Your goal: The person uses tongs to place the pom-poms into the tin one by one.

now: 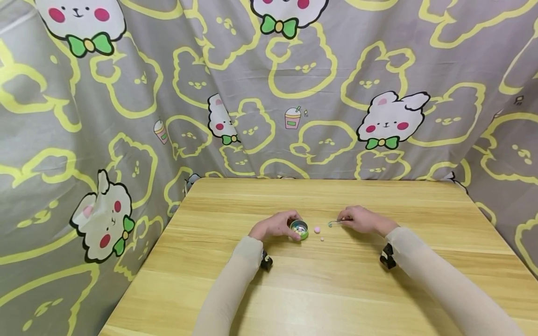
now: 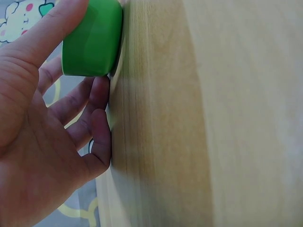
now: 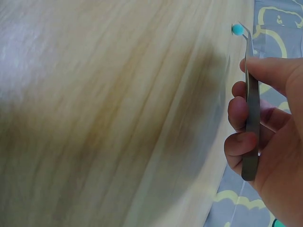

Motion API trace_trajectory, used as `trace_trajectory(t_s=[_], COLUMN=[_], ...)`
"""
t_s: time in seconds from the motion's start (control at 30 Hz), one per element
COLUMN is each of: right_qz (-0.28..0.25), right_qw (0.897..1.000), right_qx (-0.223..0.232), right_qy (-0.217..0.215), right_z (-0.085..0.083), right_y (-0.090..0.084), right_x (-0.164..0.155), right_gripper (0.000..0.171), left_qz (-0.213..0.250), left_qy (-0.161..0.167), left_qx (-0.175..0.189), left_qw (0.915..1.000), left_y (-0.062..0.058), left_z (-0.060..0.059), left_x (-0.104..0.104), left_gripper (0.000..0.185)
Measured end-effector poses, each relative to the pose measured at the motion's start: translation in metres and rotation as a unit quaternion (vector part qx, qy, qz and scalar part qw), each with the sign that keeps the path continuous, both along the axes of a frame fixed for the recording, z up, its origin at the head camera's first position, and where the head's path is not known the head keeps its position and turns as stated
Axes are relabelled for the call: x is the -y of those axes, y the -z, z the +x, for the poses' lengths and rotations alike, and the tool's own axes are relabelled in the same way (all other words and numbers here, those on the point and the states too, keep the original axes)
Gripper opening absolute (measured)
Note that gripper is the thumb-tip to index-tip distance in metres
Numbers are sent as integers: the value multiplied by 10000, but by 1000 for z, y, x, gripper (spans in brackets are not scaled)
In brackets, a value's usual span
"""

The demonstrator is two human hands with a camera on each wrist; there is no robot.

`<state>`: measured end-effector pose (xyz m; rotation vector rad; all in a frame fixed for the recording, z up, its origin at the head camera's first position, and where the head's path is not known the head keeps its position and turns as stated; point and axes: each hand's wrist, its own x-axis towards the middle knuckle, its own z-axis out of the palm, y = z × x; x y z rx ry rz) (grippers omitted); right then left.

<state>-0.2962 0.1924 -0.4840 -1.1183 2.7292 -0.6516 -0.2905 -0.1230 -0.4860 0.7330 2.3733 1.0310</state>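
Observation:
My left hand [image 1: 277, 225] holds a small round green tin [image 2: 94, 42] between thumb and fingers on the wooden table. Inside it lie several small pastel balls [image 1: 300, 230], seen in the head view. In the right wrist view, my right hand [image 3: 279, 99] grips steel tweezers [image 3: 253, 118] with bent tips. A teal ball [image 3: 237, 30] is at those tips; whether they pinch it or only touch it I cannot tell. Between the hands, a pink ball [image 1: 317, 230] and a smaller pale ball [image 1: 322, 239] lie on the table, to the right of the tin.
The wooden table [image 1: 319, 298] reaches back to a grey patterned curtain [image 1: 328, 107], which also hangs along the left and right sides. Black wrist devices [image 1: 387, 256] sit under both forearms.

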Motion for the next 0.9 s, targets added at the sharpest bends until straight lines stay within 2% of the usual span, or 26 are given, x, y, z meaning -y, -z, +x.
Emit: trace_trajectory(t_s=[0.53, 0.9], right_qz=[-48, -41], right_qw=[9998, 10000], right_qx=[81, 0], right_qy=[148, 67], right_z=[-2, -1], right_y=[-1, 1], right_x=[-4, -4], right_gripper=[14, 13], left_qz=[3, -11], left_qy=[13, 13], left_qx=[-45, -72], left_qw=[10000, 10000], left_y=[0, 0], left_z=[0, 0], left_x=[1, 0], left_gripper=[46, 45])
